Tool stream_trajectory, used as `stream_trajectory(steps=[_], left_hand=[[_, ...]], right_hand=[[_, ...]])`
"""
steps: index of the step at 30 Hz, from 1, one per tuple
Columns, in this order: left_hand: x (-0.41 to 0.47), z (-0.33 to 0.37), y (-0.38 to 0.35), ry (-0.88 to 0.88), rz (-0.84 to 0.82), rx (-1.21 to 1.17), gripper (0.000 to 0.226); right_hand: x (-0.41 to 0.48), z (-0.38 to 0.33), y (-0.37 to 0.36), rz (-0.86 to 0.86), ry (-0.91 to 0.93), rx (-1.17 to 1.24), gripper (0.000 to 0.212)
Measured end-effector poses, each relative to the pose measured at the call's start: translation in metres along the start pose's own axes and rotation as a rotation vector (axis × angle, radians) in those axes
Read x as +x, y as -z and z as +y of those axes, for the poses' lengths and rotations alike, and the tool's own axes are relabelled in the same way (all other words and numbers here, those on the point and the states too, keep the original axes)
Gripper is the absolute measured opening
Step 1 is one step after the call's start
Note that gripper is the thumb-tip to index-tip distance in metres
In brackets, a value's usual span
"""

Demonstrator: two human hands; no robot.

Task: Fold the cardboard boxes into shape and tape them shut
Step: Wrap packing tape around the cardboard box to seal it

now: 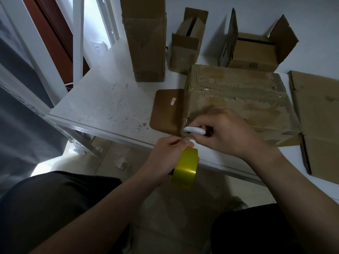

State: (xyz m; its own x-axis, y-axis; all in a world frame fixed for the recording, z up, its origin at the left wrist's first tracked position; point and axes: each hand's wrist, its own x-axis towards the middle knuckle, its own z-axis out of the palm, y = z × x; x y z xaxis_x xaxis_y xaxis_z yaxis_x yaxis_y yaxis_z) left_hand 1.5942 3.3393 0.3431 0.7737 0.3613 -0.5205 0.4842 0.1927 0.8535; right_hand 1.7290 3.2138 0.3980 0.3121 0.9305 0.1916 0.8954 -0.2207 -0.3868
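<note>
A large worn cardboard box (pixel 236 99) lies on the white table (pixel 102 107) near its front edge, one side flap (pixel 167 109) folded out to the left. My left hand (pixel 165 158) grips a yellow tape roll (pixel 185 167) just below the table edge, a strip of tape running up to the box's near corner. My right hand (pixel 225 132) holds a small white cutter (pixel 194 130) against that corner, where the tape meets the box.
A tall upright box (pixel 146 41) stands at the back, beside two smaller boxes with open flaps (pixel 187 44) (pixel 256 50). A flat unfolded cardboard sheet (pixel 319 121) lies at the right. Crumpled paper (pixel 121 162) is on the floor below.
</note>
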Motion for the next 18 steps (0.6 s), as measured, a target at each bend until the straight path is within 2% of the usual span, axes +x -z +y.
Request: stream_trajectory(steps=[7,12,15,18], left_hand=[[-0.002,0.006,0.001,0.005,-0.018,-0.022,0.017],[-0.001,0.007,-0.001,0.009,0.019,0.040,0.021],[-0.001,0.007,-0.003,0.006,0.023,0.058,0.019],[-0.001,0.006,-0.004,-0.004,0.016,0.077,0.017]], right_hand=[[0.009,-0.005,-0.003,-0.067,-0.052,-0.068,0.012],[0.006,-0.003,0.012,-0.151,-0.077,0.001,0.007],[0.000,0.000,0.018,-0.194,-0.057,0.030,0.014],[-0.007,0.004,0.018,-0.162,-0.047,0.099,0.020]])
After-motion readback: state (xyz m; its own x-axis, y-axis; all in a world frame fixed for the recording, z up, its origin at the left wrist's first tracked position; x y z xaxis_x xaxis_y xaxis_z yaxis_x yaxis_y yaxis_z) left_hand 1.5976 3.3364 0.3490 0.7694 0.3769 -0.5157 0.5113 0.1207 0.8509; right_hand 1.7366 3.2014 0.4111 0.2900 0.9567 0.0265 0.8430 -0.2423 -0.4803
